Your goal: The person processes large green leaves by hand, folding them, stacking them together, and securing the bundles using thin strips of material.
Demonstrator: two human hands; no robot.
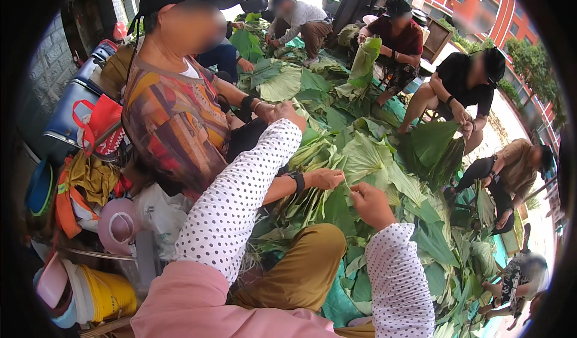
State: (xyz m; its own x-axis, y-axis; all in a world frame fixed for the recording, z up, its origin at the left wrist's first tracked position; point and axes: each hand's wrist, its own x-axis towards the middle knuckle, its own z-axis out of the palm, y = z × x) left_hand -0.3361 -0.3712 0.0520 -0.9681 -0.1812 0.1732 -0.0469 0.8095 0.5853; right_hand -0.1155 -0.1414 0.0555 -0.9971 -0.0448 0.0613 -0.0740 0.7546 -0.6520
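Observation:
My left hand [291, 115], at the end of a white polka-dot sleeve, is closed beside a co-worker's hand [264, 111]; what its fingers grip is hidden. Lower and to the right, my right hand [374, 206] is pinched around a thin pale strand [347, 183]. That strand reaches toward the co-worker's other hand [324, 179], which has a black wrist band. Beneath these hands lies a thick bundle of folded green leaves [300, 203]. A broad, pale-veined leaf [365, 158] spreads just beyond my right hand.
A co-worker in a patterned shirt [171, 127] sits close at my left. Several other people crouch around the leaf pile [336, 97]. To the left stand a red bag [99, 121], a pink hat-like item [117, 225] and a yellow bucket [108, 293]. Green sheeting [341, 299] shows under the leaves.

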